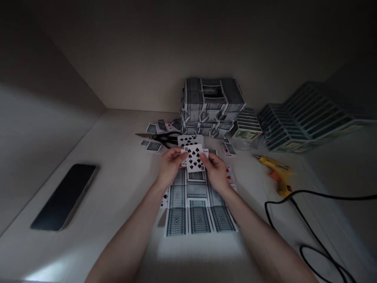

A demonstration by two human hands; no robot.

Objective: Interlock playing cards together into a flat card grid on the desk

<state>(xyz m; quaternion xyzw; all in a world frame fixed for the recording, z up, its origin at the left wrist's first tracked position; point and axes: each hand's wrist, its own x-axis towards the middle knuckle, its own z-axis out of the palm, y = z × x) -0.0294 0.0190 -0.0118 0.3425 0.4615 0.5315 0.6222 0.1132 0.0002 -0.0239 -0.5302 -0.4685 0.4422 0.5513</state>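
Observation:
Both hands meet over the middle of the table and pinch a ten of spades [195,157] face up, with a jack card partly showing behind it. My left hand [171,165] grips the card's left edge and my right hand [215,169] grips its right edge. Under my hands lies a flat sheet of face-down cards [198,210] joined side by side in rows. Another face-up spade card [191,139] lies just beyond.
Black scissors [163,137] lie left of the cards. A boxy structure of cards [211,106] stands at the back, with stepped card rows [303,122] to its right. A yellow glue gun [278,173] with black cord [312,236] is right; a phone [66,196] left. Loose cards [154,146] lie scattered.

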